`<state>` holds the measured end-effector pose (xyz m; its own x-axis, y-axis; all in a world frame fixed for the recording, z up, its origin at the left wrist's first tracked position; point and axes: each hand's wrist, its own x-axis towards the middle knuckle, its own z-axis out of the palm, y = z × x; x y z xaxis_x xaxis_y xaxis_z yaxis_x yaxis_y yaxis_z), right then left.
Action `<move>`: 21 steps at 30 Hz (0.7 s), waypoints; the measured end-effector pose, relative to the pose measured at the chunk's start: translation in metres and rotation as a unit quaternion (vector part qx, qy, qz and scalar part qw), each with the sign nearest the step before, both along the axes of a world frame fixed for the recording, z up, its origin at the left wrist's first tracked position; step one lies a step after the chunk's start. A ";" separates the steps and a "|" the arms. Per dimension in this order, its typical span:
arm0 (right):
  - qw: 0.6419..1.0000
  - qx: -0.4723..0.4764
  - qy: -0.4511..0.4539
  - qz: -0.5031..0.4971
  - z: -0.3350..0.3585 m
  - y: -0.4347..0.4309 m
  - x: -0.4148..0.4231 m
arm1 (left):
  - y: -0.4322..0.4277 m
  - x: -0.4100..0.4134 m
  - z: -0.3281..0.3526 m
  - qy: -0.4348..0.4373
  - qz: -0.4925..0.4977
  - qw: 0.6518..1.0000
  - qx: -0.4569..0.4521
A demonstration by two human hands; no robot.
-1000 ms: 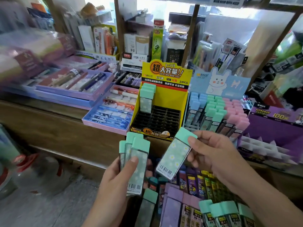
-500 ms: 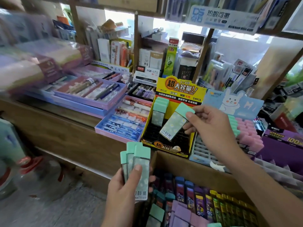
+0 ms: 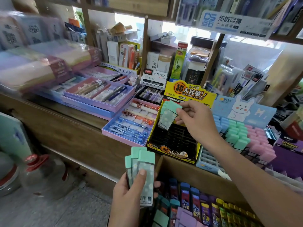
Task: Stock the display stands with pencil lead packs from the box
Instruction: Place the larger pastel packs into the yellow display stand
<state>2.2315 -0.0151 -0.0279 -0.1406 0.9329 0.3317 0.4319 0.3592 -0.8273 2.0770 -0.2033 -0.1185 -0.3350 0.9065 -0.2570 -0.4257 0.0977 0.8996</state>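
My right hand pinches a mint-capped pencil lead pack by its cap, tilted over the back left corner of the yellow display stand. It sits right beside other mint packs standing there. The stand's black slotted tray shows mostly bare slots. My left hand holds a fan of three mint lead packs upright, low in front of the counter. Below, the cardboard box holds many lead packs in mint, blue, purple, yellow and green.
A blue rabbit stand with blue, mint and pink packs sits right of the yellow one. Purple and pink pen trays lie to its left on the wooden counter. Shelves of stationery rise behind. A plastic jug stands on the floor.
My right hand has carried its single pack up from beside the left hand to the stand's back left corner. The view has tilted upward. The left hand's packs stay held.
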 end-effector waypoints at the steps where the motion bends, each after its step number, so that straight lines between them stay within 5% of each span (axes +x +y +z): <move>1: 1.000 0.000 -0.006 0.003 -0.001 0.002 0.000 | 0.000 0.000 0.000 -0.003 0.001 1.000 0.001; 21: 0.997 0.008 -0.081 -0.014 -0.015 0.011 -0.012 | 0.000 0.001 0.004 -0.023 0.002 1.000 -0.001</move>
